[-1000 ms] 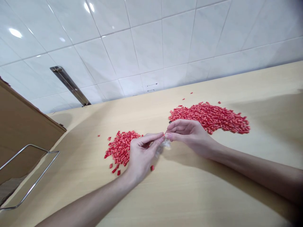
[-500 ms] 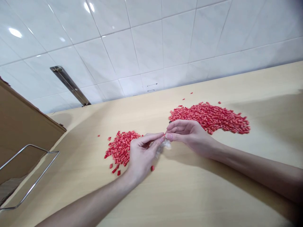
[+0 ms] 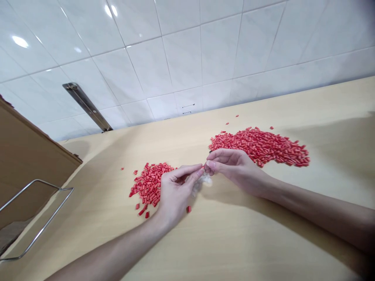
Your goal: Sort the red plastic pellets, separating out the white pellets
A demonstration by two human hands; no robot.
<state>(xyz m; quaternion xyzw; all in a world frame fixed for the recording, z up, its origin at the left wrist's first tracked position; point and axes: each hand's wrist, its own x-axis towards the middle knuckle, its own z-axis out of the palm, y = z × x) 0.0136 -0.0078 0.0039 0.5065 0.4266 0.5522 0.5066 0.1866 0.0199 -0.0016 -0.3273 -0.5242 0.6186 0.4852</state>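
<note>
My left hand (image 3: 177, 191) pinches a small red tube-like piece (image 3: 202, 166) between thumb and fingertips; only a bit of it shows. Close against it, my right hand (image 3: 236, 167) has its thumb and fingers pressed together, and what they hold is too small to make out. Under the fingertips lies a whitish, fluffy-looking wad (image 3: 206, 180). To the left, partly behind my left hand, is a loose heap of short red tubes (image 3: 149, 184). A larger heap of red pieces (image 3: 263, 145) spreads behind my right hand. One single red tube (image 3: 188, 209) lies beside my left wrist.
A cardboard box (image 3: 32, 156) and a bent metal wire frame (image 3: 43, 228) stand at the left of the wooden table (image 3: 222, 242). A metal bar (image 3: 87, 107) leans at the tiled wall (image 3: 181, 50). Several stray red bits lie around both heaps.
The thumb and fingers of my right hand have shifted slightly at the fingertips. My left hand keeps its pinch in nearly the same place, and the heaps look unchanged.
</note>
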